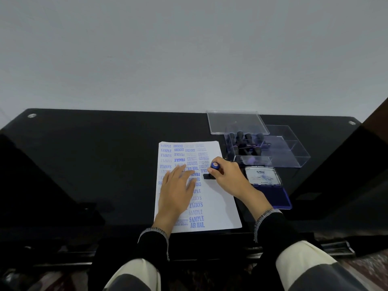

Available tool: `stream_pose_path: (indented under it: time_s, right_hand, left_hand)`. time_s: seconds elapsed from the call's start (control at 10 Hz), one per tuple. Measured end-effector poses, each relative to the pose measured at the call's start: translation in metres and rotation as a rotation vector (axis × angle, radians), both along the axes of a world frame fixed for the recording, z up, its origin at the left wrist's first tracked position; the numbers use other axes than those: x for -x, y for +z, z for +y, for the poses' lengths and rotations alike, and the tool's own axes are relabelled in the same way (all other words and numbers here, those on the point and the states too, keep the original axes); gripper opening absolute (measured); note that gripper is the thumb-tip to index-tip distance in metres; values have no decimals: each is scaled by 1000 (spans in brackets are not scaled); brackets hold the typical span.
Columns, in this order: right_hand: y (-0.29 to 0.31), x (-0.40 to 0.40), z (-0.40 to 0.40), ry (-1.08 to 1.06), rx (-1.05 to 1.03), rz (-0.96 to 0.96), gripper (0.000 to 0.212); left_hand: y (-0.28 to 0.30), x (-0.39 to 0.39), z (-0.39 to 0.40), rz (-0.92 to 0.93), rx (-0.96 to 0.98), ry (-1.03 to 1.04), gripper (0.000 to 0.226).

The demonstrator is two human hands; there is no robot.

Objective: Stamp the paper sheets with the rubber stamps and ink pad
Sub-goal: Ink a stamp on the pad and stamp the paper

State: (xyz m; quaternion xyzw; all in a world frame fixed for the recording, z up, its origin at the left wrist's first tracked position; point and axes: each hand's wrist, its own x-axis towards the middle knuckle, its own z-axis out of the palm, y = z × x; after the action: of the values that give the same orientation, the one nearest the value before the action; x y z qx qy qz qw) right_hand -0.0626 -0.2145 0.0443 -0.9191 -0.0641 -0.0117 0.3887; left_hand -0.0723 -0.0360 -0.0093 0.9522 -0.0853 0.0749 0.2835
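Pale grey wall fills the far half of our view; below it, a glossy black table (84, 156) carries every item we list.

Paper sheets (218, 206) — a white stack near the table's middle, its top sheet crowded with blue impressions: SAMPLE, AMENDED, FRAGILE, EXPRESS, AIR MAIL, FAX OUT, some printed upside down.

Left hand (176, 192) — laid flat on the sheets, fingers straight and spread, pressing the paper down.

Right hand (227, 175) — fingers curled round the blue-capped handle of a rubber stamp (212, 171), whose dark base sits on the top sheet near its right edge, beside the printed columns. We note the two hands are close together but apart.

Ink pad (270, 192) — just right of the sheets, lid open and propped up at the far side, with a white label reading Artline; the blue pad surface lies nearer us.

Clear plastic box (294, 148) — farther back on the right, holding several dark-handled spare stamps (244, 143) in its left part. Its clear lid (237, 122) rests tilted against the far-left corner.

Black sleeves with pale trim cover both wrists.
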Motion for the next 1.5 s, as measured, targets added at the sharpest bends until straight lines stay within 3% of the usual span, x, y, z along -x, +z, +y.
stream_pose_path:
  time_s: [0.7,1.5]
  right_hand:
    - [-4,10,11,6,203,-79,16]
    - [-2,4,12,-32,177,-57,17]
  left_hand:
    - [1,2,1,-10,11,3,36]
    - [1,1,0,-7,10,6,37]
